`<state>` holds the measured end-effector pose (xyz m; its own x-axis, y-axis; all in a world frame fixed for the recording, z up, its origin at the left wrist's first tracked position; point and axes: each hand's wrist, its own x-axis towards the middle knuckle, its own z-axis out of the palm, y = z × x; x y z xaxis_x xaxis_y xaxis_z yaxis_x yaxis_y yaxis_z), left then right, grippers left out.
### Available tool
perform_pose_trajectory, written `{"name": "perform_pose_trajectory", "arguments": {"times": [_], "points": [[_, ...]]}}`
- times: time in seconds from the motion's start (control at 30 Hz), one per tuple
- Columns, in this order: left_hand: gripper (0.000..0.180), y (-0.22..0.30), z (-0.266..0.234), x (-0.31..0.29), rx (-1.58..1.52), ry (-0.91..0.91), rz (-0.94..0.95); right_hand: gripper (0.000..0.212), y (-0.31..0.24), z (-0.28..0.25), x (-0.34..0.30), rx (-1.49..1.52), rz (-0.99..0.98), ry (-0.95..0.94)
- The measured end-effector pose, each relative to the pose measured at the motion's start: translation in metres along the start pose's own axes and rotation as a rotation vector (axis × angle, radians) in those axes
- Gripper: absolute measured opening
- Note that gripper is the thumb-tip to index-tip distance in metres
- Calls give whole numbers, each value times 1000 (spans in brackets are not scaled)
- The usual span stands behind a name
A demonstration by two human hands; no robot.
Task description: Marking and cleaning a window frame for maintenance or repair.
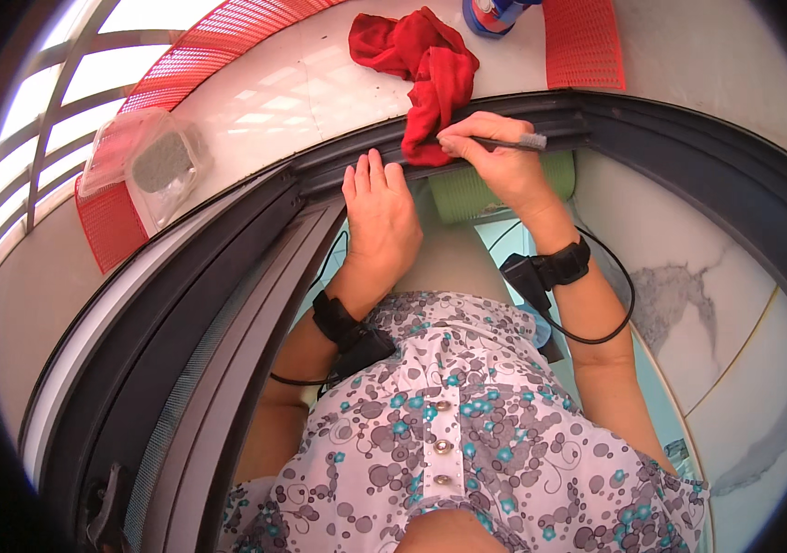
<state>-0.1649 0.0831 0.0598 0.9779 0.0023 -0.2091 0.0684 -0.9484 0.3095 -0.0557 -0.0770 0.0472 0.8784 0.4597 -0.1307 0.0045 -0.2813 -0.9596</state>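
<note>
My right hand is closed around a dark-handled toothbrush; its grey bristle head sticks out to the right, past the knuckles. The fingertips of that hand touch the lower part of a crumpled red cloth. This cloth drapes from the white ledge down over the dark window track. Left of the cloth, my left hand lies on the track's near edge with fingers stretched out, holding nothing. Whether the right fingers also pinch the cloth is hard to make out.
On the white ledge stand a clear plastic container and a blue container. Red perforated mats line the ledge. A dark sliding window frame runs along my left. Below the track sits a green ribbed object. Marbled tile covers the right wall.
</note>
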Motion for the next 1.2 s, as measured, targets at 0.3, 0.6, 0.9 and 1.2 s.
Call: {"name": "perform_pose_trajectory", "arguments": {"times": [0.3,0.6,0.9,1.2], "points": [[38,11,8,10,79,25,-29,8,4,37,11,209,40,17],[26,3,-34,3,-198,420,237,13,3,53,26,584,340,-57],[28,-14,-22,-8,-581,114,495,21,-15,27,71,1184,158,22],[30,-23,-11,-13,-594,86,484,16,-28,14,41,638,115,-138]]}}
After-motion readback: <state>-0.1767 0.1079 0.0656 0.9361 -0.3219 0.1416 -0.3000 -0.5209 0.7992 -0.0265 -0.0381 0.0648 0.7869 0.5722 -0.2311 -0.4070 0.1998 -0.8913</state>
